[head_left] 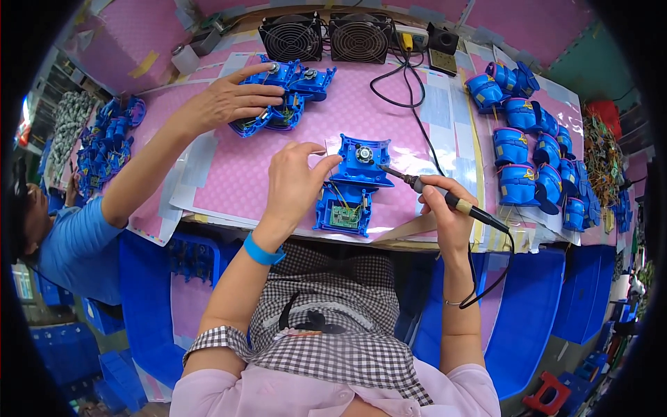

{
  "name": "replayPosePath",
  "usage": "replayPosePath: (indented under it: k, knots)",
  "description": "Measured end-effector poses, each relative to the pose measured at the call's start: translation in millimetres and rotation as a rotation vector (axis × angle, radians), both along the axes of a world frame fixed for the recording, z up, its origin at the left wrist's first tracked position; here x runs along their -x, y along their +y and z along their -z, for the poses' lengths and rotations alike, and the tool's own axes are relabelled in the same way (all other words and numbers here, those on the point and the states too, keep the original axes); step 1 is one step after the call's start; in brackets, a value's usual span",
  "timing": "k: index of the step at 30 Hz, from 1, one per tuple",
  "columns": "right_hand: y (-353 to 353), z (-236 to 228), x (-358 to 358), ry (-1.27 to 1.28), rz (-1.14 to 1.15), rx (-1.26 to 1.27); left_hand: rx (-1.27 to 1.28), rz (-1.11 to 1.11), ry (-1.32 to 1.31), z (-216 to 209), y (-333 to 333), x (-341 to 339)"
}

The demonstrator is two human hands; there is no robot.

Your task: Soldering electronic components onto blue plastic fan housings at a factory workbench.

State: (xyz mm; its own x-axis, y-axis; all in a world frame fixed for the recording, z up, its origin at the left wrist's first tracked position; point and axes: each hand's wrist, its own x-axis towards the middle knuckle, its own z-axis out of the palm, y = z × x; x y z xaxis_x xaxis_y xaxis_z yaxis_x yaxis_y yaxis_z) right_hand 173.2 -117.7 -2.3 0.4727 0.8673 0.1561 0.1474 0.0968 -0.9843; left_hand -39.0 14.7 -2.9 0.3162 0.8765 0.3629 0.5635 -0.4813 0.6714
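Note:
My right hand (448,208) is closed round the handle of a soldering iron (462,203). The iron's tip touches or nearly touches the right edge of a blue plastic housing (353,171), which has a round speaker (364,154) in its middle. Curled at the housing's left edge is my left hand (295,177), its thumb against the plastic; its other fingertips are partly hidden. Just below, toward me, lies a second blue housing half (321,214) with a green circuit board (344,216) and thin wires running up to the first half.
A co-worker's hand (236,101) rests on more blue housings (316,83) at the far left. Two black fans (292,38) stand at the back. The iron's cable (425,125) crosses the table. Several blue assemblies (517,146) are grouped at the right, and blue bins (531,306) sit below the table edge.

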Motion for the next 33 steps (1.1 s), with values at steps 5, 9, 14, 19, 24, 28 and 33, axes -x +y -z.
replayPosePath:
  k: [5, 9, 14, 19, 24, 28, 33]
  knots:
    - [-1, 2, 1, 0.007, 0.021, 0.007, -0.003, 0.053, -0.033, -9, -12, -13]
    - [-1, 1, 1, 0.023, 0.011, 0.004, -0.031, 0.173, -0.144, -9, -13, -21]
    - [-2, 2, 1, 0.014, 0.010, 0.003, 0.149, 0.220, -0.188, -13, -14, -31]
    - [-2, 3, 1, 0.026, 0.010, 0.005, 0.044, 0.290, 0.097, -9, -11, -30]
    - [-2, 4, 2, 0.035, 0.021, -0.009, 0.058, 0.306, 0.115, -9, -12, -33]
    - [-3, 5, 4, 0.017, 0.036, -0.018, 0.061, 0.302, 0.109, -5, -14, -35]
    - [-5, 3, 4, 0.035, 0.034, -0.028, 0.029, 0.286, 0.092, -3, -16, -36]
